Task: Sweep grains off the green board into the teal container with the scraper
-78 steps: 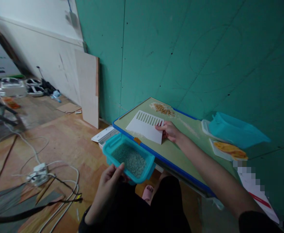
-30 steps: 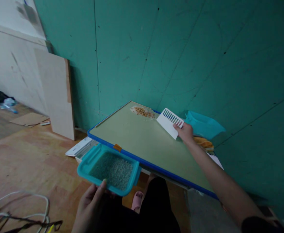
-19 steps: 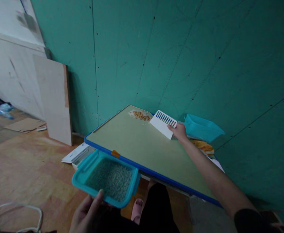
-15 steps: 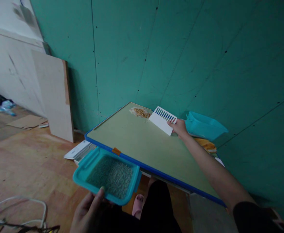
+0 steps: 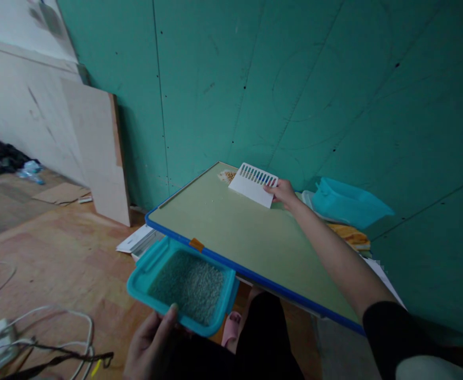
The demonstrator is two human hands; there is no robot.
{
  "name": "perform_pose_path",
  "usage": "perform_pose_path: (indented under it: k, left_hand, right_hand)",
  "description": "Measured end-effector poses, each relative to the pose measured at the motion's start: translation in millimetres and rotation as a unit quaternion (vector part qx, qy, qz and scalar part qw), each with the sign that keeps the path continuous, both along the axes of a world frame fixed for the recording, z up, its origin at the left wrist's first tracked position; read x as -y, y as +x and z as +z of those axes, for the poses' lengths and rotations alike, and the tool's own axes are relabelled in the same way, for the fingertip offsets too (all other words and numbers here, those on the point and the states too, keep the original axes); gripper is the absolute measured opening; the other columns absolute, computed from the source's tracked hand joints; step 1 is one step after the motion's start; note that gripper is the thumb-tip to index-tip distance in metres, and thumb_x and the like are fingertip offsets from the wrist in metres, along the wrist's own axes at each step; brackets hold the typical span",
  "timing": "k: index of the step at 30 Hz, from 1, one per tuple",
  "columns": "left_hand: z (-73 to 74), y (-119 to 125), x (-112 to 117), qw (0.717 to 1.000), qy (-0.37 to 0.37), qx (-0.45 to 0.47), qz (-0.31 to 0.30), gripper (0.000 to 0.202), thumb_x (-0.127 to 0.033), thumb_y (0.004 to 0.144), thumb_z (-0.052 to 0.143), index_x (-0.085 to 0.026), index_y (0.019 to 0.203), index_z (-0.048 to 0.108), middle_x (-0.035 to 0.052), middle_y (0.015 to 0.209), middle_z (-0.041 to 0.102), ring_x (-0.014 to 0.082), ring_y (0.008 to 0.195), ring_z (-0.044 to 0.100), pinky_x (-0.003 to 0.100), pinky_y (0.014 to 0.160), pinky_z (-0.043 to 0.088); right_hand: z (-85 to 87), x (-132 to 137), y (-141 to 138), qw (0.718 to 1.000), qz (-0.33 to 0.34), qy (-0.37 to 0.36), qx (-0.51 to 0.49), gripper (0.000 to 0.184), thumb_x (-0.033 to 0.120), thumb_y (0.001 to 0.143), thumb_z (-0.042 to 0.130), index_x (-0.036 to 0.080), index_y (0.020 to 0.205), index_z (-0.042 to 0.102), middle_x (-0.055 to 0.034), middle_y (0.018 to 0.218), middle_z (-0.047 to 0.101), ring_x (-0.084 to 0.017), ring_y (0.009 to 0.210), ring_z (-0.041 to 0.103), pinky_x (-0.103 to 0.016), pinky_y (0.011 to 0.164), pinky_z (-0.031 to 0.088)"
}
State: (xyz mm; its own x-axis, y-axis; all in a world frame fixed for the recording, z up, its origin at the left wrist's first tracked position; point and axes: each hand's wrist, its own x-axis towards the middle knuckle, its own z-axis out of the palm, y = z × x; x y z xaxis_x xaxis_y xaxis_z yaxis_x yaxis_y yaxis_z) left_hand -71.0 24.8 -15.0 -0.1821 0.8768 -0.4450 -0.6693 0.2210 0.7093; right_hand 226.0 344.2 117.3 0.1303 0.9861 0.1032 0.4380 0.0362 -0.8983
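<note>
At lower middle, box of grains (image 5: 184, 285) just before the table (image 5: 235, 235); at its far end, card (image 5: 252, 185) right of beans (image 5: 227, 175), tub (image 5: 350, 203) further right.

A teal panel wall (image 5: 314, 79) rises behind the green-topped, blue-edged table (image 5: 223, 227) and meets a white wall (image 5: 21, 89) on the left. A pale wooden board (image 5: 97, 153) leans near that corner. The floor (image 5: 57, 243) is worn orange-brown wood, with white cables (image 5: 79, 316) lying on it.
</note>
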Motion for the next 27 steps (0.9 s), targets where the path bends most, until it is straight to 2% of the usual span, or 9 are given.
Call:
perform_pose_path:
  k: [6, 10, 16, 22, 27]
  left_hand:
    - [6.0, 4.8, 2.7, 0.999, 0.034, 0.001, -0.009, 0.031, -0.041, 0.061, 0.087, -0.016, 0.068, 0.069, -0.0004, 0.053, 0.064, 0.015, 0.049, 0.059, 0.025, 0.047, 0.049]
    - [15.7, 9.9, 3.8, 0.999, 0.034, -0.02, 0.02, 0.03, -0.042, 0.064, 0.085, -0.017, 0.067, 0.068, -0.0015, 0.052, 0.062, 0.0141, 0.049, 0.058, 0.023, 0.048, 0.047]
    - [17.4, 9.5, 4.0, 0.999, 0.045, -0.024, 0.005, 0.028, -0.042, 0.069, 0.082, -0.017, 0.07, 0.07, -0.0028, 0.052, 0.058, 0.0132, 0.051, 0.057, 0.022, 0.051, 0.046]
    - [25.2, 11.1, 5.9, 0.998, 0.059, -0.01, -0.01, 0.028, -0.04, 0.072, 0.08, -0.017, 0.066, 0.066, -0.0017, 0.057, 0.061, 0.0119, 0.054, 0.056, 0.021, 0.053, 0.047]
    - [35.2, 14.6, 7.2, 0.999, 0.042, -0.008, 0.0, 0.028, -0.041, 0.073, 0.079, -0.017, 0.068, 0.066, -0.0016, 0.057, 0.06, 0.0123, 0.054, 0.057, 0.021, 0.052, 0.046]
  right_hand:
    - [8.5, -10.5, -28.2, 0.994, 0.085, -0.065, -0.025, 0.017, 0.017, 0.075, 0.074, 0.014, 0.09, 0.068, -0.0028, 0.075, 0.072, -0.012, 0.056, 0.063, -0.024, 0.055, 0.054]
    - [14.4, -13.4, -48.7, 0.982, 0.138, -0.119, -0.041, 0.014, 0.016, 0.075, 0.075, 0.015, 0.086, 0.066, -0.0027, 0.07, 0.071, -0.012, 0.053, 0.062, -0.026, 0.055, 0.055]
    - [12.6, -14.9, -70.8, 0.964, 0.216, -0.149, -0.051, 0.017, 0.017, 0.071, 0.077, 0.015, 0.085, 0.066, -0.0033, 0.067, 0.07, -0.014, 0.051, 0.063, -0.024, 0.048, 0.053]
    - [10.3, -3.8, -82.3, 0.941, 0.297, -0.155, -0.046, 0.025, 0.026, 0.065, 0.081, 0.014, 0.083, 0.067, -0.0038, 0.067, 0.07, -0.015, 0.051, 0.063, -0.025, 0.045, 0.052]
    - [9.9, 19.9, -88.7, 0.922, 0.35, -0.164, -0.039, 0.035, 0.034, 0.059, 0.085, 0.014, 0.082, 0.068, -0.0037, 0.069, 0.069, -0.014, 0.053, 0.063, -0.024, 0.045, 0.053]
